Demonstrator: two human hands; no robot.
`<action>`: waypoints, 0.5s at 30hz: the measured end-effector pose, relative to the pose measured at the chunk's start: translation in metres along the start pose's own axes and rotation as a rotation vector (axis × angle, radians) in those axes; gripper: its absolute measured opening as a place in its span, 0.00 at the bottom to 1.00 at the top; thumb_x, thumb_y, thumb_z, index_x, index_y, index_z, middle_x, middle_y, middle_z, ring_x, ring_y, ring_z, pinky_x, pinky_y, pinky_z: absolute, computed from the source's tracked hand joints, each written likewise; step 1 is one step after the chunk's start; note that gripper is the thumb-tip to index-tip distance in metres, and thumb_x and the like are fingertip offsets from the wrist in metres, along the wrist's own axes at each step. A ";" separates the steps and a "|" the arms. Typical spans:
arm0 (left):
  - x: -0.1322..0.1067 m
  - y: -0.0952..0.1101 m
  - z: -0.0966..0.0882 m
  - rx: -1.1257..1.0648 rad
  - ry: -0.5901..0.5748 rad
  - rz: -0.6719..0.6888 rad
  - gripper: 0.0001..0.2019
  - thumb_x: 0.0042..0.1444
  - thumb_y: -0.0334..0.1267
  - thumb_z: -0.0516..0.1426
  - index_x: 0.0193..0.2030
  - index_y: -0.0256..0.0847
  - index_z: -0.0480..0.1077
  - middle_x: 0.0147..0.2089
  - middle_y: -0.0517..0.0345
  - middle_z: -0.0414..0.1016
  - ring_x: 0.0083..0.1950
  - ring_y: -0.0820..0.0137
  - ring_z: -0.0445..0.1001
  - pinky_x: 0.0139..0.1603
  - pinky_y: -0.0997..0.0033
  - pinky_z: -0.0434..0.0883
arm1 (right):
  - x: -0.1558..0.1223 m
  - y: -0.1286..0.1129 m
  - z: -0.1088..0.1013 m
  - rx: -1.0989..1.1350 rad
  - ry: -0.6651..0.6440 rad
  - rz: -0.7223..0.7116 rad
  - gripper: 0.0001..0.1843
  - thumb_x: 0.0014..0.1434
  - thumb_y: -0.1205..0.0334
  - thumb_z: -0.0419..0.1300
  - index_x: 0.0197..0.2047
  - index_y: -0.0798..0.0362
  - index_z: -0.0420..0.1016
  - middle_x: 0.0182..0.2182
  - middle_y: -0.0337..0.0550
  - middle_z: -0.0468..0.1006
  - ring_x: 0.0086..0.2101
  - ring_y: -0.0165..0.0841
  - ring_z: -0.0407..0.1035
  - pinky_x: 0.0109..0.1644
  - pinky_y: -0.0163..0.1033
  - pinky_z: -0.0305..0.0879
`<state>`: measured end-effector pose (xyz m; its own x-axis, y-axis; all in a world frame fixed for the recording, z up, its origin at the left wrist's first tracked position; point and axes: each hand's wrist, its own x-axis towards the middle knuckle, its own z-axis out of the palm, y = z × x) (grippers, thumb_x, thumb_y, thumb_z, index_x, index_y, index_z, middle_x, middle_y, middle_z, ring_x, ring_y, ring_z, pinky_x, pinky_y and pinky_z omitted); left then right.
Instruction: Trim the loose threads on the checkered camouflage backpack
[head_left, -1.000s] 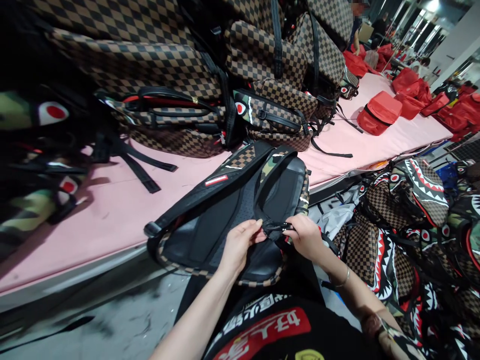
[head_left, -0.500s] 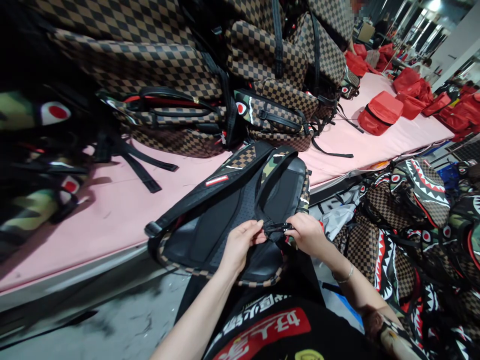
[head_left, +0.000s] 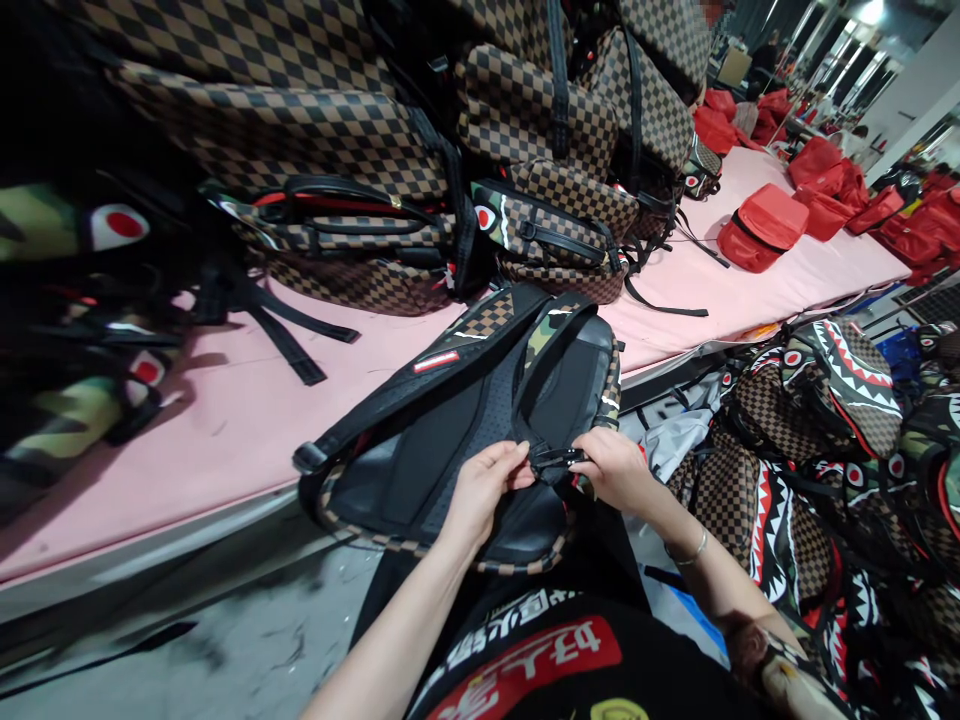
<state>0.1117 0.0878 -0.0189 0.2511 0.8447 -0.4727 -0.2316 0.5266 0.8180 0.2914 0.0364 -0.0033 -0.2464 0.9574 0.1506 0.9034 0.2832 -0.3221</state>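
A backpack [head_left: 457, 450] with a black padded back and checked brown edging leans back-side up on the edge of the pink table. My left hand [head_left: 484, 490] is closed in a pinch at the lower end of a black shoulder strap [head_left: 529, 400]. Just to its right, my right hand [head_left: 619, 475] has thumb and fingers pressed together on a dark strap piece [head_left: 555, 457] with small shiny spots. Whether that piece includes a buckle or a small tool is unclear. The other shoulder strap [head_left: 412, 385], bearing a small red label, lies along the backpack's upper left side.
Checked backpacks [head_left: 300, 140] are heaped along the back of the pink table [head_left: 187, 450]. Further right on it sit red bags [head_left: 765, 228]. More shark-mouth backpacks [head_left: 810, 400] are piled at the lower right. Dangling straps [head_left: 289, 340] cross the table at left.
The view has shifted very slightly. Both hands keep the same grip on the strap, and the backpack has stayed in place.
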 end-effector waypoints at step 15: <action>0.004 -0.004 -0.003 0.011 -0.028 -0.021 0.19 0.32 0.48 0.68 0.22 0.36 0.68 0.21 0.61 0.68 0.22 0.75 0.68 0.26 0.75 0.71 | 0.004 -0.006 0.012 0.604 0.112 0.252 0.06 0.59 0.62 0.51 0.39 0.52 0.66 0.30 0.37 0.69 0.30 0.29 0.64 0.35 0.33 0.60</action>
<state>0.1103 0.0890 -0.0252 0.2824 0.8302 -0.4806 -0.2154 0.5431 0.8116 0.2810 0.0396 -0.0117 0.0138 0.9961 0.0875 0.5648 0.0645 -0.8227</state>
